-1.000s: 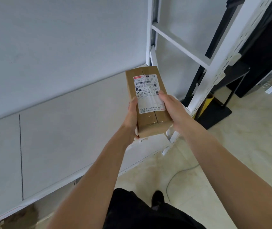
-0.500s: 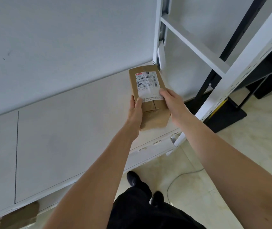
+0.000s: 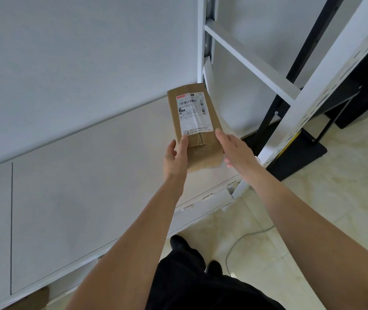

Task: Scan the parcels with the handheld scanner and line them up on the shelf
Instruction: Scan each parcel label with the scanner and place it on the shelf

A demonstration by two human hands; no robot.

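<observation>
Parcel set down at the shelf's right end, our hands loosening.

Since a second ago we have carried the parcel (image 3: 195, 126) forward onto the shelf (image 3: 89, 175), by its right back corner. Our left hand (image 3: 176, 156) touches its left side with straight fingers; our right hand (image 3: 234, 148), relaxed, grips nothing. No scanner shows; another box (image 3: 30, 298) sits on the tier below.

The shelf (image 3: 77, 186) board lies bare left of the parcel (image 3: 195, 121), open to a reaching hand. On the right the white upright (image 3: 202, 41) at the back corner and the perforated front post (image 3: 312, 97) bound the bay, the parcel's far end near that upright.
</observation>
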